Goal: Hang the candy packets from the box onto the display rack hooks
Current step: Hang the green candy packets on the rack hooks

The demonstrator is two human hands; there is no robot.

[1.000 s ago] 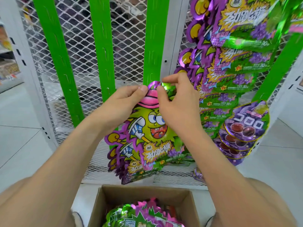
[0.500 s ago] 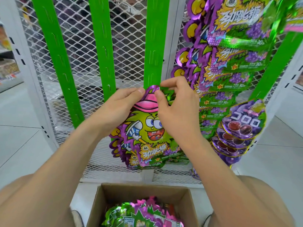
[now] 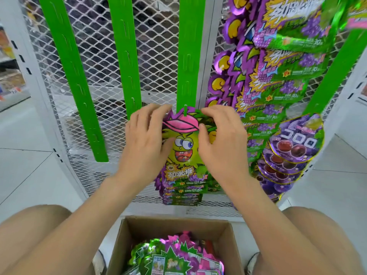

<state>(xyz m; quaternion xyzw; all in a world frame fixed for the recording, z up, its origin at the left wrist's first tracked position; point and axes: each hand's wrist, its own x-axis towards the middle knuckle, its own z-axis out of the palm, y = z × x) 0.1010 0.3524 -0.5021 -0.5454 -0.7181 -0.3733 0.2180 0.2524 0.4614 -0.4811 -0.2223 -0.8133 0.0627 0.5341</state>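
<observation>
**rackrat:** Looks like you're at the tail end of one hang. The cartoon-face packet [image 3: 183, 147] sits on the middle green strip [image 3: 186, 56], with the hook tab [image 3: 185, 112] poking through the hole at its top. It lies over a few matching packets underneath [image 3: 182, 197]. Your left hand [image 3: 145, 143] and right hand [image 3: 222, 139] flank it, fingers [image 3: 218, 116] loose and spread. The thumbs seem to touch the packet's face, and nothing's pinched.

**shelfgoblin:** Agree, I'd call that one seated, though you can't tell from here how deep the tab goes. Next move, I reckon: lift your hands off and drop them to the box [image 3: 174, 221] between your knees. Then pull one from the pile of packets [image 3: 174, 257] inside. They look like slippery foil and they overlap, so pinch near the top hole, one at a time. The green strips on the left [image 3: 65, 76] look bare, so plenty of slots.
</observation>
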